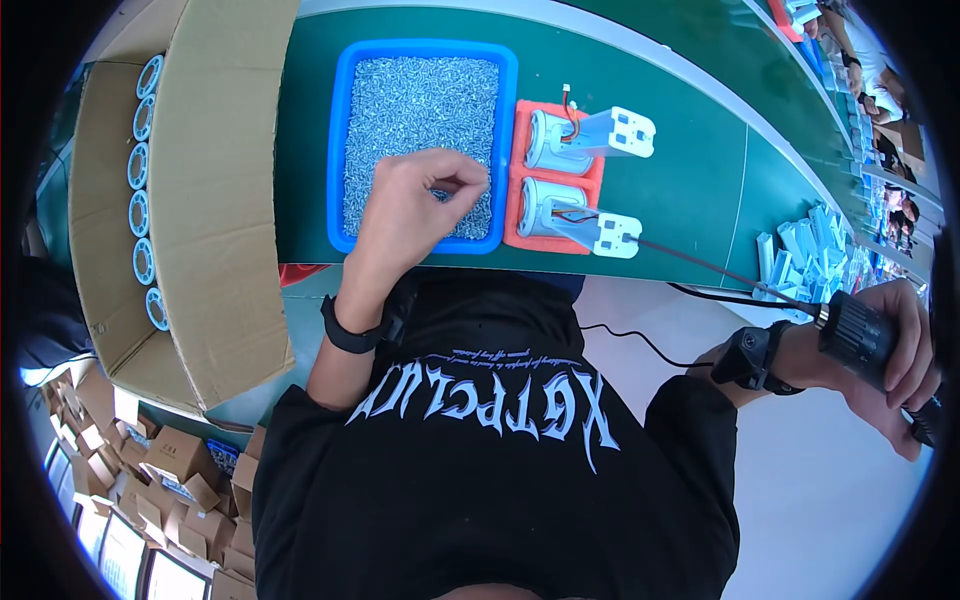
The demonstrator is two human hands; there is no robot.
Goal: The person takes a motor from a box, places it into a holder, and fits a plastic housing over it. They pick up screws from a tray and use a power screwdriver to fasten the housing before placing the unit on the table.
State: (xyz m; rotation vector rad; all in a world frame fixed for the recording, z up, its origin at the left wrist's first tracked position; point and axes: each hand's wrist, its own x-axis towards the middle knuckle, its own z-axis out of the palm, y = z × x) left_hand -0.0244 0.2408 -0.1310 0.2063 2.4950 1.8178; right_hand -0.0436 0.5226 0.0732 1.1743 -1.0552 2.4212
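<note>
My left hand (418,205) is over a blue tray (340,150) filled with small metal screws (425,100). Its thumb and fingertips are pinched together; whatever they hold is too small to make out. At the right, my right hand (895,345) is wrapped round a black electric screwdriver (858,338). The tool's long thin bit points left, its tip at the white bracket end of the nearer motor-like unit (555,207). A similar unit (555,142) lies behind it. Both sit in a red foam holder (511,215) beside the tray, with thin wires showing.
A tall open cardboard box (235,200) stands left of the tray, with several white rings along its inside. A pile of pale plastic parts (805,255) lies at the right of the green table (690,160). A black cable (640,345) hangs below the table edge.
</note>
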